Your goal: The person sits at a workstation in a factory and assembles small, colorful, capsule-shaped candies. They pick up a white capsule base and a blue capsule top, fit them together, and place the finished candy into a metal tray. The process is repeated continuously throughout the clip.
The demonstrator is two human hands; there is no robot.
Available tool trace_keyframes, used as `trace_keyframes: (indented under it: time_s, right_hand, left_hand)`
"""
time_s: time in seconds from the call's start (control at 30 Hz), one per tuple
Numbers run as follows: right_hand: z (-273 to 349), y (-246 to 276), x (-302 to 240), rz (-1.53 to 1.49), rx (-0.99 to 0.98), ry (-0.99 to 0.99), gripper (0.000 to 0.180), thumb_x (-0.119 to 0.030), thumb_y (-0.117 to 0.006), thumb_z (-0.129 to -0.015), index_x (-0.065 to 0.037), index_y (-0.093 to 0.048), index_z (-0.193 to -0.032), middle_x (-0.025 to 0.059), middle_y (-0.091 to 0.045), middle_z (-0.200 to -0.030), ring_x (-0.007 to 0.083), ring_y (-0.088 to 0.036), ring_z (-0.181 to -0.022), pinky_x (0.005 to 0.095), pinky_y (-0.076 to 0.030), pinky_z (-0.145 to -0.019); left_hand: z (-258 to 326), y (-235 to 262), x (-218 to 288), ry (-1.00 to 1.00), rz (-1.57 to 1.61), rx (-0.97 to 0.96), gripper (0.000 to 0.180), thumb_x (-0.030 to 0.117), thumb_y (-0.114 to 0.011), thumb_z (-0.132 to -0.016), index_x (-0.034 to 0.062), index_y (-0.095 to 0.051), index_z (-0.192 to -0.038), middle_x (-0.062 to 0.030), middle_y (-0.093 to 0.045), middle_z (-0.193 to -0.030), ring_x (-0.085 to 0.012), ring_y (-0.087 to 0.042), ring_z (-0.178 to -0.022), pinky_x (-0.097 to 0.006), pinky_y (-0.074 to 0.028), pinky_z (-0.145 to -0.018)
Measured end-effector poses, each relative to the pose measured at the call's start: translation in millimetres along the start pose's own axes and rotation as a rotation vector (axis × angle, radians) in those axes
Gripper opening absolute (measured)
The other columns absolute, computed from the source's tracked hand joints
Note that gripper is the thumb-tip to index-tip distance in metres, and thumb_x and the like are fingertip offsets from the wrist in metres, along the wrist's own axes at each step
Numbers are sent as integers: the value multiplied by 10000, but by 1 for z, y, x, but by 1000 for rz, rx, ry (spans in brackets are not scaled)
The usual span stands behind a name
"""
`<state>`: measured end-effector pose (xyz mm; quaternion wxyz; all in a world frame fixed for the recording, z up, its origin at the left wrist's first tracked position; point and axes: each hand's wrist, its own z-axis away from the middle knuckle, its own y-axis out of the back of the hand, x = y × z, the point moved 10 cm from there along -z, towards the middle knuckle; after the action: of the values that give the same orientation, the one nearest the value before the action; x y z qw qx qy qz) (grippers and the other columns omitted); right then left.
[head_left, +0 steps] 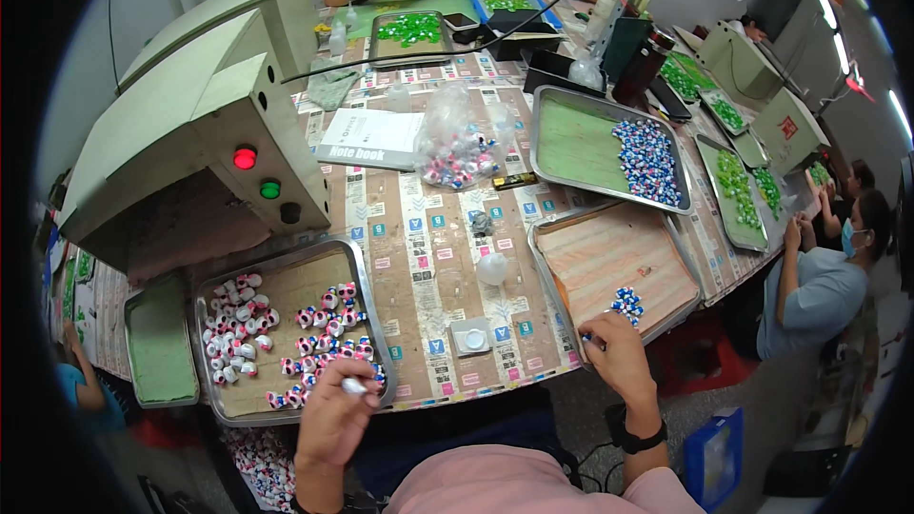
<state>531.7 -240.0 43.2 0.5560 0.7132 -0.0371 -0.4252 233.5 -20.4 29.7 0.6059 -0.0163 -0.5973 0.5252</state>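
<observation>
My left hand [331, 424] is closed, pinching a small white figure piece [353, 386] over the near right corner of a metal tray [373, 295]. In that tray lie plain white pieces [238, 324] on the left and pink, white and dark painted pieces [328, 343] on the right. My right hand [617, 352] is closed around a slim dark tool [595, 341], whose kind I cannot make out. Just beyond those fingers, a small heap of blue-and-white pieces [626, 305] sits in a second metal tray [619, 247] lined with stained paper.
A beige metal machine [190, 152] with red and green lights stands left. Mid-table are a notebook [369, 138], a plastic bag of pieces [459, 148], a white round bottle [492, 269] and a small white dish [471, 336]. A green-lined tray [576, 133] overlaps the right tray. People work around.
</observation>
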Motion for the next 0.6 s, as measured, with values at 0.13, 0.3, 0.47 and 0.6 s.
trace_keyframes:
  time_s: [0.13, 0.3, 0.47, 0.6]
  right_hand:
    - [-2, 5, -4, -70, 52, -39, 160, -4, -647, -763, -1, -672, -921, 115, -572, -877, 227, -585, -771, 317, -479, -696]
    - [1, -7, -11, -427, 61, -112, 129, 20, -669, -809, 30, -656, -937, 63, -582, -928, 107, -585, -738, 227, -477, -653]
    - [1, -38, -44, -773, -98, -104, 146, 29, -674, -822, 38, -671, -967, 54, -592, -963, 94, -582, -820, 215, -472, -707]
    - [-2, -64, -59, -850, -177, -140, 173, 34, -680, -812, 24, -694, -984, 68, -600, -975, 119, -593, -865, 213, -472, -735]
  left_hand:
    - [11, -20, -41, 191, 60, -133, 223, 71, -508, -965, -13, -507, -1172, -184, -594, -1126, -171, -616, -880, -289, -543, -782]
    - [13, -37, -65, 289, 360, -188, 398, 134, -454, -999, -31, -405, -1358, -189, -553, -1239, -202, -610, -898, -293, -521, -797]
    - [12, -39, -72, 309, 315, -161, 410, 96, -406, -1007, -36, -356, -1392, -196, -492, -1316, -254, -598, -1090, -327, -516, -935]
    - [14, -34, -79, 319, 263, -147, 397, 99, -438, -1005, -17, -382, -1380, -149, -517, -1282, -206, -610, -1067, -288, -532, -907]
